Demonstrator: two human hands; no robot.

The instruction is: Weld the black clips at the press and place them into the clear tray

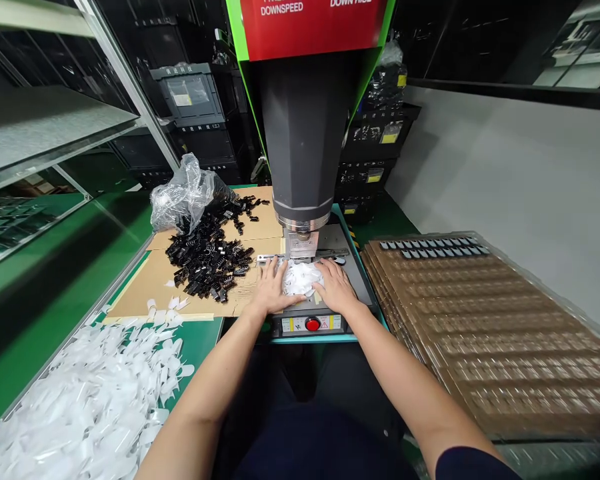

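A small pile of white thin plastic pieces lies on the machine's dark base, right below the press head. My left hand rests at the left side of this pile, its fingers stretched forward and its thumb pointing right along the near edge. On the pile's right side lies my right hand, fingers extended and thumb toward the pieces. Both hands frame the pile without gripping it. Just beyond the fingertips a metal bar runs across the base. A red button sits on the front panel, below the hands.
Left of the machine, black plastic parts are heaped on cardboard, with a clear plastic bag behind. Many loose white pieces cover the near left table. Stacked brown trays stand at right, the top one holding several parts.
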